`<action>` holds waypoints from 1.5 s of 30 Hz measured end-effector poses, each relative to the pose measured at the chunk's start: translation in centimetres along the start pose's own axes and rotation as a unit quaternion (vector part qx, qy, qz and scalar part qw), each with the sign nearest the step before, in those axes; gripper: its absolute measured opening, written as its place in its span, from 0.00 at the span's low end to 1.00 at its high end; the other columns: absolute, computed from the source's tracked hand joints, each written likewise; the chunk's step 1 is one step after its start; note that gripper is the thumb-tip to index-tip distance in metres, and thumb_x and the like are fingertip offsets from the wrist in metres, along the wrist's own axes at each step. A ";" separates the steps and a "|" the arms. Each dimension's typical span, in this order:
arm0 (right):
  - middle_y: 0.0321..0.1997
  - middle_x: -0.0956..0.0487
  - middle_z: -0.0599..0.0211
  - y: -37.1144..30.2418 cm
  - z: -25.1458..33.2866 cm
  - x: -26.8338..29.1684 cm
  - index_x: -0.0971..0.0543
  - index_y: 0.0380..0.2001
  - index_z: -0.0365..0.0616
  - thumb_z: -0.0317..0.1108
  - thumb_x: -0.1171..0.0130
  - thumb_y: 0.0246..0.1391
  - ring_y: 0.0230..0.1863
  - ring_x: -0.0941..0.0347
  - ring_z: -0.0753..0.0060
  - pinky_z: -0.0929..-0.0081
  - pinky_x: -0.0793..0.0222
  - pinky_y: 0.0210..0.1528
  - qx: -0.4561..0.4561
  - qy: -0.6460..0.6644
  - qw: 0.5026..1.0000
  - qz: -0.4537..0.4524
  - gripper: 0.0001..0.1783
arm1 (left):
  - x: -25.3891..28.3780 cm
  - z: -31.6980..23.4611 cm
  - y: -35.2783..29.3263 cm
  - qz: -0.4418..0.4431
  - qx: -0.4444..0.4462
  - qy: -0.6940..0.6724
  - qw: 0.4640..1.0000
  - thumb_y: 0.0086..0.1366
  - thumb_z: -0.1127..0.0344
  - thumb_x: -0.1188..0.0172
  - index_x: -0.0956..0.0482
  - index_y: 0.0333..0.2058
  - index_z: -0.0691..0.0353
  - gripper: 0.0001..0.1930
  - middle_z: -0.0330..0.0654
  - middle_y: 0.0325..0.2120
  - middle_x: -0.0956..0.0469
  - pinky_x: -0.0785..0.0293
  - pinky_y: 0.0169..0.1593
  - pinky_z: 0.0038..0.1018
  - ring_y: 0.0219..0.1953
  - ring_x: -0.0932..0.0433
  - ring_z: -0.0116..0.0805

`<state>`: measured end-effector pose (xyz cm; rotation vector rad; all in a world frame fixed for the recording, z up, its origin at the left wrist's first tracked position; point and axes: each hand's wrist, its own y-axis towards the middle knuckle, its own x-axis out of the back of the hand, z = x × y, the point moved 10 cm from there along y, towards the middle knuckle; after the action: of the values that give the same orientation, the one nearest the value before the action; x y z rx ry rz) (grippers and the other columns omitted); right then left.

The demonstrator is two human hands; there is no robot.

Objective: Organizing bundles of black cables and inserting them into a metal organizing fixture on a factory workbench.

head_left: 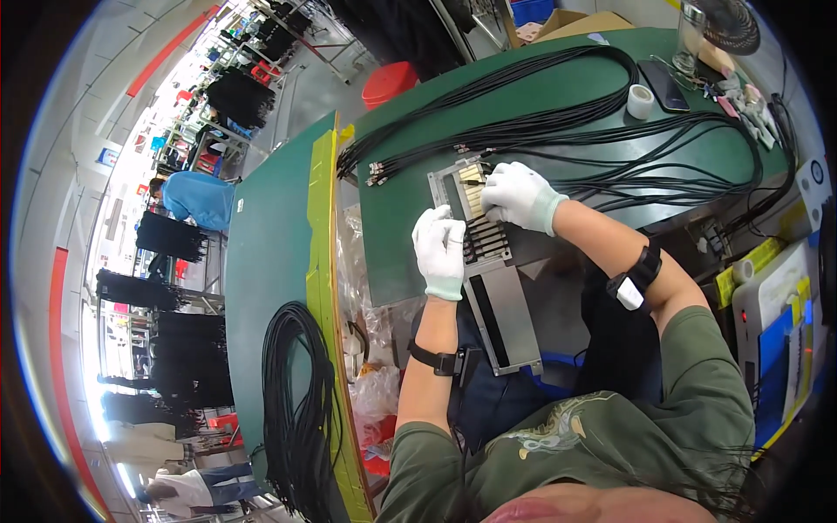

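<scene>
A metal jig with a row of slots lies at the front edge of the green table. Pale yellow pieces fill its far slots, and black cable ends lie side by side in the nearer ones. My right hand, in a white glove, is closed at the jig's right side, its fingertips pinching a black cable beside the pale pieces. On the jig's left side my gloved left hand has its fingers curled together; whatever they hold is hidden. Toward my lap extends a long grey metal plate with a dark slot.
Long bundles of black cables loop across the green table. A white tape roll and a phone lie at the far right. Another cable coil rests on the left table, behind a yellow edge. A red stool stands beyond.
</scene>
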<state>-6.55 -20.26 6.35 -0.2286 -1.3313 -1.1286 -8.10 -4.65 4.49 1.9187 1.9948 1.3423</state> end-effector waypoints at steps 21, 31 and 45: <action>0.34 0.18 0.68 -0.9 -2.8 0.5 0.18 0.32 0.53 0.37 0.33 0.46 0.43 0.23 0.55 0.58 0.28 0.47 -0.128 0.142 0.981 0.016 0.08 | -0.7 6.0 -1.1 -0.038 0.138 -0.252 0.957 0.72 0.70 0.45 0.21 0.41 0.70 0.09 0.43 0.46 0.21 0.28 0.50 0.21 0.43 0.24 0.25; 0.30 0.19 0.69 -0.9 -2.7 0.7 0.18 0.31 0.51 0.36 0.32 0.45 0.40 0.25 0.58 0.61 0.29 0.46 -0.109 0.139 0.984 -0.017 0.08 | -0.2 6.0 -1.2 -0.044 0.174 -0.179 0.967 0.69 0.69 0.43 0.19 0.30 0.69 0.10 0.49 0.44 0.19 0.29 0.53 0.30 0.47 0.23 0.37; 0.30 0.18 0.68 -0.9 -2.9 0.9 0.17 0.32 0.58 0.39 0.37 0.51 0.39 0.23 0.55 0.58 0.28 0.45 -0.084 0.061 0.994 -0.028 0.04 | 0.3 3.5 -0.2 -0.007 0.055 -0.001 0.998 0.69 0.70 0.44 0.20 0.49 0.70 0.14 0.47 0.46 0.18 0.28 0.57 0.31 0.49 0.21 0.37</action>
<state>-5.57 -23.20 5.83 -0.2429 -1.1427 -1.2844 -6.28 -2.51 2.41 1.9449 2.1206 1.2521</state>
